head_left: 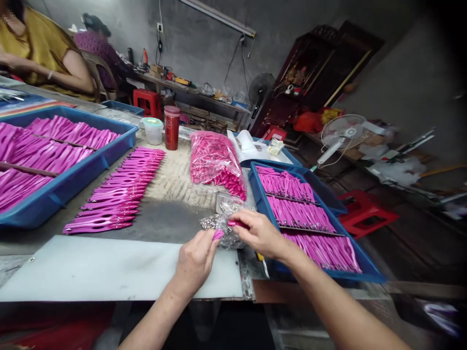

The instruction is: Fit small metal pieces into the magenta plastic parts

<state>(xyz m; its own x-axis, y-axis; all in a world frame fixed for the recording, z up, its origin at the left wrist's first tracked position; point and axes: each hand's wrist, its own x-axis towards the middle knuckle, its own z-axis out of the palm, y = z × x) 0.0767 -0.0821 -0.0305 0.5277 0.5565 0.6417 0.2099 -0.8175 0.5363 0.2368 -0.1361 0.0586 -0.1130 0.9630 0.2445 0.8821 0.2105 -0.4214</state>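
Note:
My left hand (pixel 194 258) is closed on a slim magenta plastic handle (pixel 218 235), with one end showing past the fingers. Pinched in my right hand (pixel 258 232) is a smaller, darker pink plastic piece (pixel 238 223). Both hands are over a clear bag of small shiny metal parts (pixel 210 222); how far they touch it I cannot tell. Left of them, a row of magenta handles (pixel 118 194) lies side by side on the table. Behind the hands sits a clear bag of pink pieces (pixel 215 160).
Blue trays of magenta handles stand left (pixel 40 218) and right (pixel 368 274). A white board (pixel 120 272) lies along the front edge. Further back are a red tumbler (pixel 172 129) and a lidded tub (pixel 153 131). Two people sit at the far left; a fan (pixel 345 133) stands right.

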